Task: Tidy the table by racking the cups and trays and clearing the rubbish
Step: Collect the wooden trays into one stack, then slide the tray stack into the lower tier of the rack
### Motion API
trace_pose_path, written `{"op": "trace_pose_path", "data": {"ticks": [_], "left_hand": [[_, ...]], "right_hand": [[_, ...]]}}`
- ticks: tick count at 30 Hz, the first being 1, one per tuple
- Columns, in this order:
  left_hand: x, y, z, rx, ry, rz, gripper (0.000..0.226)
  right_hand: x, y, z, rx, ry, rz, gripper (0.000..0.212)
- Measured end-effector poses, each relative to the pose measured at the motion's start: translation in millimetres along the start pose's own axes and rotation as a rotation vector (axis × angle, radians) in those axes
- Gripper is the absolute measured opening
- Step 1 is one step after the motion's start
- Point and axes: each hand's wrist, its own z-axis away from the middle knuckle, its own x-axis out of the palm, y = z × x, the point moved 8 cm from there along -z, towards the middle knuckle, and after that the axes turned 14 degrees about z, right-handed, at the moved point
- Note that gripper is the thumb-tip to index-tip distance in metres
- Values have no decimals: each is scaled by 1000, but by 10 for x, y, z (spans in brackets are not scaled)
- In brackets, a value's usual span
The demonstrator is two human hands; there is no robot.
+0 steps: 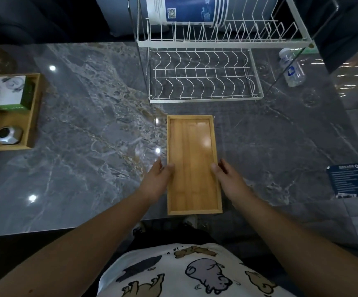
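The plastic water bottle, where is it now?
In the head view, the plastic water bottle lies on the table's far right, just right of the white dish rack, far beyond the right hand.

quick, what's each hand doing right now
Left hand: gripping the left edge of the wooden tray.
Right hand: gripping the tray's right edge.

So there's a long shallow wooden tray (193,163) lying flat at 6 o'clock on the table, empty, short end right at the near edge, long sides running toward 12. At 12 o'clock sits the white wire dish rack (203,76), two tiers, lower shelf bare. A stack of blue and white paper cups (186,9) lies on its side in the upper tier, around 11.
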Motion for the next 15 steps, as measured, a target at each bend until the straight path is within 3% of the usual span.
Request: {"op": "trace_pose_path", "data": {"ticks": [5, 10, 15], "left_hand": [[178, -267, 90, -100, -76, 340, 47], [270, -431, 123, -84, -35, 475, 49], [258, -578, 145, -64, -1, 505, 53]], "right_hand": [[210, 142, 54, 4, -123, -143, 79], [272, 161, 84, -11, -136, -187, 31], [301, 246, 100, -16, -67, -194, 41]]}}
